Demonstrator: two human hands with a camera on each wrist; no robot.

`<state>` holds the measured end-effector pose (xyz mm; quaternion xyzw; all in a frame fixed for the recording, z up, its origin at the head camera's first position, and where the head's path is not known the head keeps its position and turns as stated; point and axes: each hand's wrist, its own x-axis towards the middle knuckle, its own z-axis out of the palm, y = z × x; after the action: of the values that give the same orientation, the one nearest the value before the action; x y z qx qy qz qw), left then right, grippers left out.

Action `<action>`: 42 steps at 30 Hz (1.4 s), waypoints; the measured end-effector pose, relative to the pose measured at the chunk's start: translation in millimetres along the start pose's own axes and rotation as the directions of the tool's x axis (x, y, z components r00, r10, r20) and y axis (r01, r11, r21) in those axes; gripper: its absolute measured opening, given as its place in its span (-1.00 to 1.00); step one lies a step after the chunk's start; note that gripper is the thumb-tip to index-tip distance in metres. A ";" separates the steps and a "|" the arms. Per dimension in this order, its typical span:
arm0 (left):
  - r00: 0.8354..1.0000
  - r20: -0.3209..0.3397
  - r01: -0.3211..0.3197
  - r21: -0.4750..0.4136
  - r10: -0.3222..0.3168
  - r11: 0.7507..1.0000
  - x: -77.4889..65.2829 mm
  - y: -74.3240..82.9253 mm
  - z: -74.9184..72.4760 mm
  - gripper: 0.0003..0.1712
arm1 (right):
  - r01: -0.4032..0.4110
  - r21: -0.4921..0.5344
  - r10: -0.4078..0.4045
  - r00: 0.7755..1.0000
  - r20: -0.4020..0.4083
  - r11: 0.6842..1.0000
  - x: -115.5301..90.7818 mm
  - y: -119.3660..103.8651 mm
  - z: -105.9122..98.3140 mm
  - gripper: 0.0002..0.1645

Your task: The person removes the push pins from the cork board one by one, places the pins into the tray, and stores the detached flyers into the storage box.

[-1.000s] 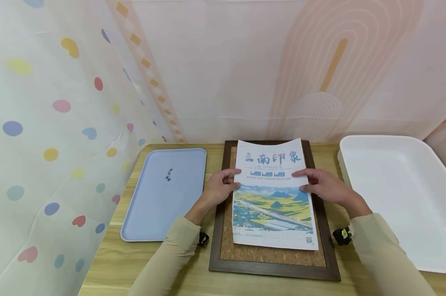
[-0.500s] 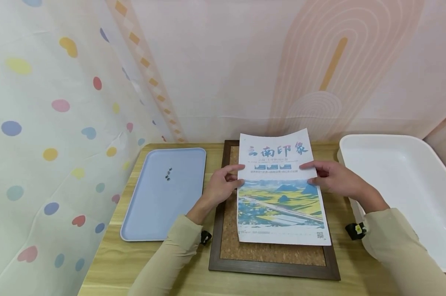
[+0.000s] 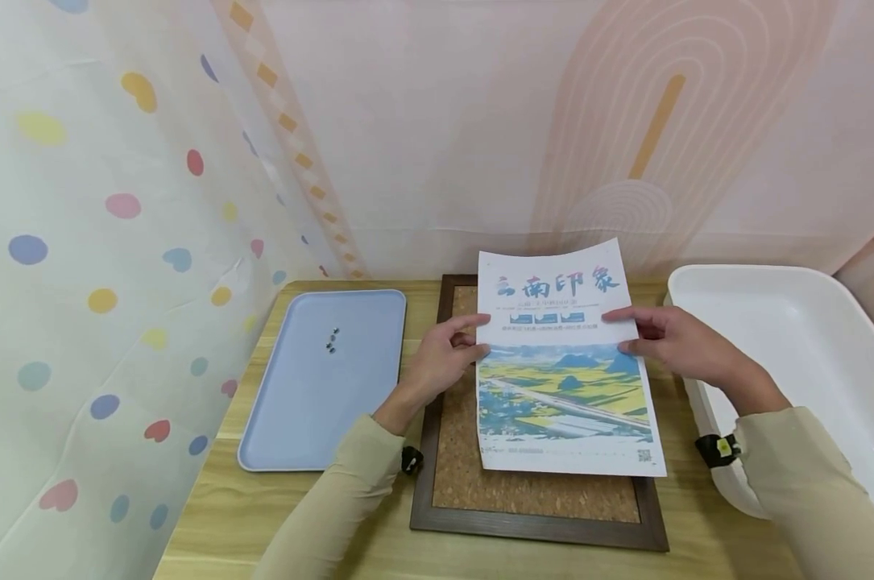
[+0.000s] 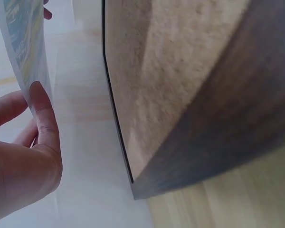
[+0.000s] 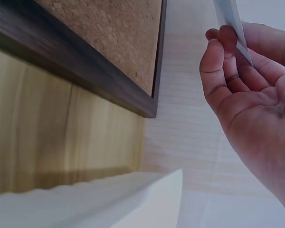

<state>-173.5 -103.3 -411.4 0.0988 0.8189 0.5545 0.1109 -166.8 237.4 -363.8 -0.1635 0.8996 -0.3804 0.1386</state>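
Observation:
A printed paper poster, with Chinese lettering above a landscape picture, is held between the two hands. My left hand pinches its left edge between thumb and fingers. At its right edge my right hand pinches it likewise. Both wrist views show the sheet raised off the brown-framed cork board, apart from its surface. The board lies flat on the table, and the poster hides much of its upper and right part. In the left wrist view, fingers grip the sheet's edge.
To the left lies a blue tray with several tiny dark pieces on it. A large white tub stands on the right, close to the right forearm. Patterned curtains hang behind the wooden table.
Both hands have carried the poster up off the cork board and to the right. More cork shows at the lower left now. The tray and the tub have stayed put.

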 end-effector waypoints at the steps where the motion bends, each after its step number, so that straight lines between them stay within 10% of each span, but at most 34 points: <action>1: 1.000 0.001 -0.009 0.001 0.009 1.000 0.6 1.1 0.8 -0.49 | 0.003 -0.002 -0.003 1.000 -0.004 1.000 -1.0 0.0 -1.7 -0.49; 42: 0.997 0.002 -0.075 -0.062 0.075 0.995 22.7 49.4 62.8 -0.49 | -0.046 -0.129 0.029 0.992 -0.125 0.991 -33.9 27.3 -52.7 -0.48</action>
<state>-175.0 -23.1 -389.8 0.1272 0.7968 0.5830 0.0950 -160.9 302.6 -344.1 -0.1314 0.9326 -0.3267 0.0788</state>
